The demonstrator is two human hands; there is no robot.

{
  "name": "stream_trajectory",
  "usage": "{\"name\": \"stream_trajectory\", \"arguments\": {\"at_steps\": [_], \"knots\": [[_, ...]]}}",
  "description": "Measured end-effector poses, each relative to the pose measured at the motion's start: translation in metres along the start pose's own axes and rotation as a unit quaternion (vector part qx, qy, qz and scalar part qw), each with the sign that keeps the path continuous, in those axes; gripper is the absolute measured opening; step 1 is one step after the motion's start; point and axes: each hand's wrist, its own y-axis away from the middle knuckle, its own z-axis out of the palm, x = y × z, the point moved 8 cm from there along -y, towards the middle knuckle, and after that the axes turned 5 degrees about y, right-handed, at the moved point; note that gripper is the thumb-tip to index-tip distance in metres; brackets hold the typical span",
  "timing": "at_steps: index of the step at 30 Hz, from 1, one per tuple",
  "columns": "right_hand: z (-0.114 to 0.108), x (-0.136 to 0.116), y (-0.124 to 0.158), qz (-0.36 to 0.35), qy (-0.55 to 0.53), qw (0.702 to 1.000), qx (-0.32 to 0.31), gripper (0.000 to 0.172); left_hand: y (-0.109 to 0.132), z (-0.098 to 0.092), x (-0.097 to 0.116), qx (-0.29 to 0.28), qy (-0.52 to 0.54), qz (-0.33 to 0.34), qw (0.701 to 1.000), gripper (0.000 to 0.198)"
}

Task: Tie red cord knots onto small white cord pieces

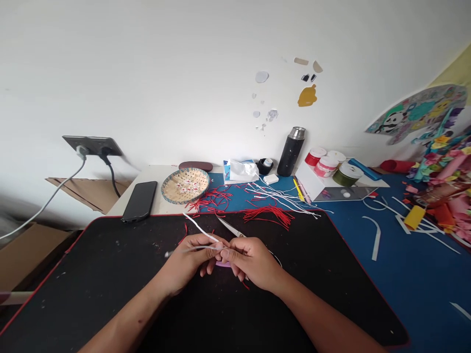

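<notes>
Over the middle of the black mat, my left hand (195,257) and my right hand (252,260) meet with their fingertips pinched together. White cord (199,227) runs out from between them, one end pointing up and left. A second strand, blurred, crosses my left thumb. Whatever is pinched at the fingertips is too small to make out. A short red cord end pokes out under my right fingers. Scissors (230,226) lie just behind the hands, blades toward the upper left, with part of a pink-purple handle (222,264) showing beneath the fingers.
Red cords (270,215) and white cords (283,196) lie behind the mat (316,294). A woven basket (167,193) holds small red-and-white pieces. Around stand a phone (140,201), tissue pack (239,171), black flask (292,152), and cord spools (348,174). Paper flowers (441,162) are at right.
</notes>
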Motion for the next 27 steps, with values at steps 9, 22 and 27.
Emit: {"name": "stream_trajectory", "arguments": {"at_steps": [9, 22, 27], "knots": [[0.003, -0.002, -0.001, 0.006, -0.013, 1.0, -0.014, 0.053, -0.001, -0.003, 0.001, 0.006, -0.019, 0.014, 1.0, 0.034], [0.004, -0.004, -0.002, 0.003, -0.033, 0.999, -0.004, 0.058, 0.004, 0.004, 0.014, 0.001, -0.101, 0.129, 0.987, 0.031], [0.002, -0.004, -0.001, 0.001, -0.047, 0.999, 0.0, 0.055, 0.003, 0.002, 0.012, -0.006, -0.06, 0.102, 0.993, 0.041]]}}
